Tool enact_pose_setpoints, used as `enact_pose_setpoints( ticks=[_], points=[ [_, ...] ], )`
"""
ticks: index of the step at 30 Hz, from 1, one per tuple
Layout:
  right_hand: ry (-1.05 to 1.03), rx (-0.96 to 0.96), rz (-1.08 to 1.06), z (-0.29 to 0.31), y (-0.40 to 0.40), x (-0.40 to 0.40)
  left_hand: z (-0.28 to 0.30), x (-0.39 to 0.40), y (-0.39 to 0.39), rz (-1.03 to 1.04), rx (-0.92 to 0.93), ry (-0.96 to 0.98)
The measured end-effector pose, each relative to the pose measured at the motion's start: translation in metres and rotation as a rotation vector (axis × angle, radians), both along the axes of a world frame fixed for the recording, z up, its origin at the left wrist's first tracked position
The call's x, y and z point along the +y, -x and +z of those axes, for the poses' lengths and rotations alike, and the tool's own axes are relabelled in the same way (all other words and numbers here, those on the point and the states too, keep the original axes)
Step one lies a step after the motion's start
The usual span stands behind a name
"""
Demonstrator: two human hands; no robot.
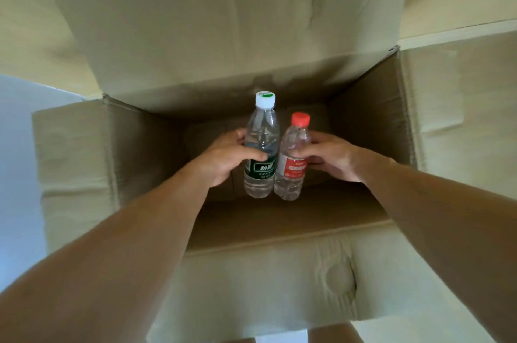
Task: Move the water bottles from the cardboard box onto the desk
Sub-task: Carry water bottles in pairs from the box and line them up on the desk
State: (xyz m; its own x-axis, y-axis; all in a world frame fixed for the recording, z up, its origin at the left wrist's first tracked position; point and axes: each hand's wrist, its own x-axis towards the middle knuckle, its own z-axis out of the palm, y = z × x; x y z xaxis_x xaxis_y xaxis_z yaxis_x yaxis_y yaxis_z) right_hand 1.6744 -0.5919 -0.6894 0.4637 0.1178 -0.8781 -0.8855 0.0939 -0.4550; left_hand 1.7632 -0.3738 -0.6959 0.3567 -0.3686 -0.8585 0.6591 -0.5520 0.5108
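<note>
left hand [223, 156]: it is reaching down into the cardboard box [372, 124], fingers and thumb curling round the green-label bottle [261, 147] at label height.
right hand [330, 156]: it is reaching in from the other side, thumb and fingers wrapping round the red-label bottle [292, 159].
green-label bottle: it is standing nearly upright over the inside of the box, white cap on top, the taller of the two.
red-label bottle: it is sitting just beside the green-label one, sides touching, red cap on top.
cardboard box: it is lying open with all four flaps folding outward; whether the bottles are resting on its floor cannot be told.
</note>
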Motion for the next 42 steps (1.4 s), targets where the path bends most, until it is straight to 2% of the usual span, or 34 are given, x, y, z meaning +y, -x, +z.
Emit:
enact_pose_setpoints(
  ticks=[7, 18, 23, 29, 35, 42],
  points=[
    [-0.073, -0.049, -0.133, 0.109, -0.005, 0.001, 0.114, -0.010, 0.001, 0.145, 0.095, 0.050],
    [-0.192, -0.181, -0.374, 0.280, -0.028, 0.000, 0.289, -0.040, -0.004, 0.437, 0.097, 0.208],
    [-0.210, -0.197, -0.458, 0.357, -0.023, -0.008, 0.377, -0.056, -0.006, 0.301, -0.040, 0.228],
    [-0.265, -0.430, -0.446, 0.455, -0.009, -0.046, 0.481, -0.091, -0.006, 0.213, -0.136, 0.294],
    [-0.114, -0.521, -0.572, 0.529, 0.019, -0.092, 0.542, -0.136, -0.001, 0.151, -0.156, 0.424],
    [0.112, -0.621, -0.770, 0.595, 0.081, -0.111, 0.603, -0.188, 0.022, -0.023, -0.126, 0.598]
  ],
)
